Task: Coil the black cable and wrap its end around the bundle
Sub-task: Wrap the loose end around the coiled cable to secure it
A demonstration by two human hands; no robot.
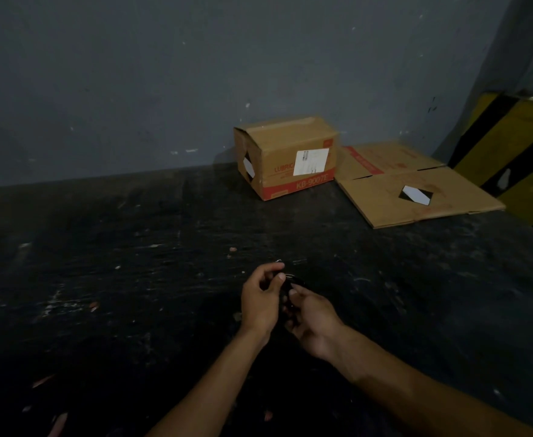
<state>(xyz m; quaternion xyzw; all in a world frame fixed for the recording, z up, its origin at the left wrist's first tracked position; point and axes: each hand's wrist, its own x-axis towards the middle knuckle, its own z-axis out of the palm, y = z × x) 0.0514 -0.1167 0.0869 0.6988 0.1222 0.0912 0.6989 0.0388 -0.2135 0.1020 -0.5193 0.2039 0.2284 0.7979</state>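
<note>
The black cable [290, 283] is a small dark bundle held between both hands above the dark floor, hard to make out against it. My left hand [260, 302] has its fingers curled around the bundle's left side, with thumb and fingertips pinching near the top. My right hand [310, 316] grips the bundle from the right and below. Most of the cable is hidden by the fingers and the dim light.
A closed cardboard box [285, 157] with red print stands by the grey wall. A flattened cardboard sheet [416, 192] lies to its right. A yellow and black striped barrier [517, 152] stands at the far right. Small bits of debris dot the dark floor [132, 263].
</note>
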